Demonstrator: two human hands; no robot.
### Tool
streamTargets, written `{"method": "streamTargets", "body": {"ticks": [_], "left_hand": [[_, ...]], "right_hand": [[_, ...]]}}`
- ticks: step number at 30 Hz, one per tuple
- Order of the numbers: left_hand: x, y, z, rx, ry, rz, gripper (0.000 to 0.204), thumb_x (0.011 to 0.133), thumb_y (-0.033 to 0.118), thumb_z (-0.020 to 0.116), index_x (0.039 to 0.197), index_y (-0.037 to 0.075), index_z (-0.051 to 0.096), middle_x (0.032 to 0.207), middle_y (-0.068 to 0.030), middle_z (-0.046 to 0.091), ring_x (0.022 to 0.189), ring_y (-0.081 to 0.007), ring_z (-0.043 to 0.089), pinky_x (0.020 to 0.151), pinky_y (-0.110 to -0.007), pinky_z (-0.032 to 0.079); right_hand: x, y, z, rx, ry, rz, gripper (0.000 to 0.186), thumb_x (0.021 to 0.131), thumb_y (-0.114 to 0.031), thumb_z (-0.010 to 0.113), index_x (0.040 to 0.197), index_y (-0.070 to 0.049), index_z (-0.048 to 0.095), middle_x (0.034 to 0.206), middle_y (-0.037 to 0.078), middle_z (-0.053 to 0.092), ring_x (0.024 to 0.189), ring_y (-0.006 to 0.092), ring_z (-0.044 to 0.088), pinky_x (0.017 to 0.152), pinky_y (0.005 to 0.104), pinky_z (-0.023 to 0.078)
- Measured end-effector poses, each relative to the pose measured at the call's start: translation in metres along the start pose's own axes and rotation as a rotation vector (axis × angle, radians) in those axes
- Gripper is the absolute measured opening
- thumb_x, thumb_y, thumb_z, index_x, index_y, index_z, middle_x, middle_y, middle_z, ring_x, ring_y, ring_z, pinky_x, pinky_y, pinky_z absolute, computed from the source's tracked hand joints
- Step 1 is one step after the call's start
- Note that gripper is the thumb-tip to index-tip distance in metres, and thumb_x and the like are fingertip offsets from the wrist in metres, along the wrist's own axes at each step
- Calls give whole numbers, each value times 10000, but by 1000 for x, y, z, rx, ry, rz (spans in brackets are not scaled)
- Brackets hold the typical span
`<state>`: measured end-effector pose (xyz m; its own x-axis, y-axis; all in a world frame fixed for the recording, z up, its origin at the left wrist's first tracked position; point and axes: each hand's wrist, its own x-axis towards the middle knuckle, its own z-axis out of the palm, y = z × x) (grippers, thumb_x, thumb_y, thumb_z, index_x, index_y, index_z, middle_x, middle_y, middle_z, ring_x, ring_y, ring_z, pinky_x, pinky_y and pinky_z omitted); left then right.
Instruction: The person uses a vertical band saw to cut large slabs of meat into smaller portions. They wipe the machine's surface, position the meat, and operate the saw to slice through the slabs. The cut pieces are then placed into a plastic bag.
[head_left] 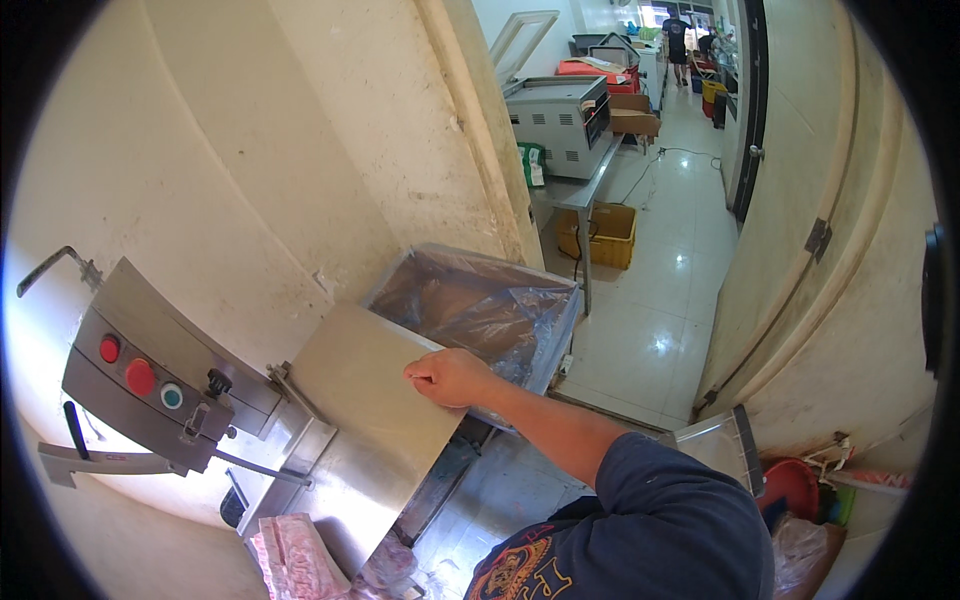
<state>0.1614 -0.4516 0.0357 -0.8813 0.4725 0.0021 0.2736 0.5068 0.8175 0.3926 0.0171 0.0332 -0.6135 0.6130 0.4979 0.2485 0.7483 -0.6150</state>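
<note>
My right hand (450,379), its fingers curled closed, is over the right edge of a smooth metal table top (350,375). Whatever the fist holds, if anything, is hidden. This surface belongs to a steel band saw (150,360) on the left, which has two red buttons, one green button and black knobs. At the near end of the table lies a pink and white block of frozen meat (300,556). Just beyond my hand is a bin lined with clear plastic (470,305). My left hand is out of the picture.
A wall (300,120) closes off the left. Through the doorway, a grey machine (560,110) stands on a steel table above a yellow crate (610,236). A cable lies on the tiled floor. Far back, a person (676,45) stands. A red basin (790,487) is at right.
</note>
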Motion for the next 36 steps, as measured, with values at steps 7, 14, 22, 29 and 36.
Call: {"method": "streamTargets", "body": {"ticks": [7, 14, 22, 29, 36], "left_hand": [[0, -2, -3, 22, -5, 1, 683, 853, 61, 762, 1454, 1, 443, 1331, -224, 617, 1199, -326, 594, 1041, -409, 465], [2, 2, -4, 45, -1, 30, 631, 864, 90, 760, 1423, 1, 484, 1311, -227, 627, 1186, -337, 598, 1033, -413, 469], [8, 2, -7, 66, -10, 60, 574, 876, 123, 758, 1387, 0, 530, 1288, -231, 639, 1172, -349, 604, 1024, -419, 474], [10, -7, -18, 152, 1, 125, 528, 886, 152, 757, 1356, -1, 570, 1267, -235, 649, 1159, -360, 609, 1016, -423, 478], [7, -33, -39, 485, 28, 341, 487, 897, 180, 755, 1324, -2, 610, 1247, -239, 659, 1147, -371, 614, 1009, -427, 482]], "right_hand": [[-3, -3, -2, 56, 29, 16, 240, 934, -264, 586, 1090, -158, 736, 1004, 110, 734, 933, 358, 696, 805, 466, 556], [-2, -2, 0, 63, 27, 35, 241, 945, -275, 565, 1072, -150, 728, 1007, 121, 727, 955, 373, 688, 829, 482, 554], [1, -2, -2, 3, 6, 22, 246, 941, -257, 583, 1113, -166, 733, 1013, 110, 740, 930, 350, 701, 803, 457, 557], [3, -10, 4, -2, 30, 70, 266, 933, -253, 594, 1128, -169, 753, 1042, 112, 748, 948, 344, 706, 833, 447, 566], [1, -4, 6, -49, 93, 93, 268, 931, -250, 583, 1104, -156, 766, 1072, 132, 749, 974, 368, 703, 873, 469, 562]]}}
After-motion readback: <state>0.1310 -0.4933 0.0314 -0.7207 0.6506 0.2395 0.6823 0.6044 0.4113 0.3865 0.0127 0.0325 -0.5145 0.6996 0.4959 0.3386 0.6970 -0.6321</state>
